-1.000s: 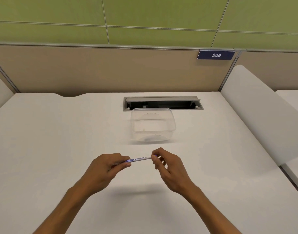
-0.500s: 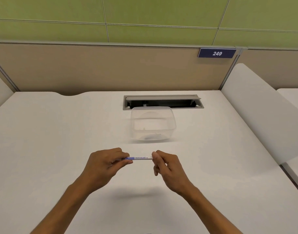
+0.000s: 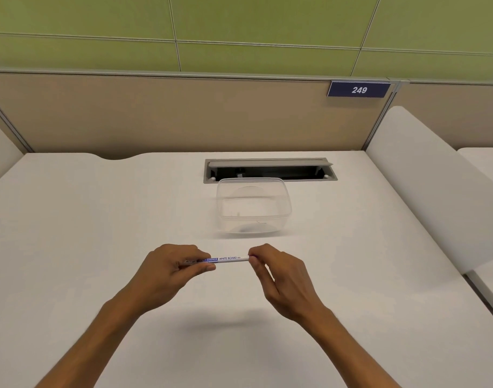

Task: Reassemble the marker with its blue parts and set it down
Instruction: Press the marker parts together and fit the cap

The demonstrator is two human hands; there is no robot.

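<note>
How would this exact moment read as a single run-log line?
left hand: grips marker barrel | right hand: pinches its right end | marker: level, above table | container: beyond, untouched

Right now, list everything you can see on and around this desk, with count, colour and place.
marker: one, white with blue print, held level above the desk between both hands
tub: one, clear plastic, on the desk beyond the hands
desk: one, white, fills the foreground
cable hatch: one, grey, open, behind the tub
sign: one, dark blue, reads 249, on the tan partition
left hand: one, grips the marker's left end
right hand: one, pinches the marker's right end
</note>
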